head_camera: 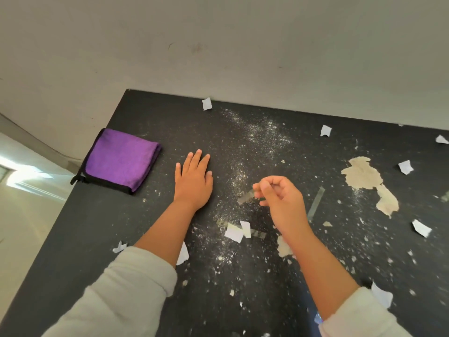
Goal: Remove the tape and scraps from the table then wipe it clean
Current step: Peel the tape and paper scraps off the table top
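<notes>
L hand (pixel 194 177) flat, fingers straight, on dusty black tabletop (pixel 150 215) w/ folded purple cloth (pixel 120 160) near far-left corner; R hand (pixel 279 198) pinches clear tape strip (pixel 246 197) just above surface, white paper scraps (pixel 234 232) scattered around.

The right forearm (pixel 315 259) covers part of a pale patch (pixel 283 246) near its wrist; a white scrap (pixel 182 254) lies half under the left forearm (pixel 165 229); the worktop (pixel 73 239) is cut off below both sleeves.
</notes>
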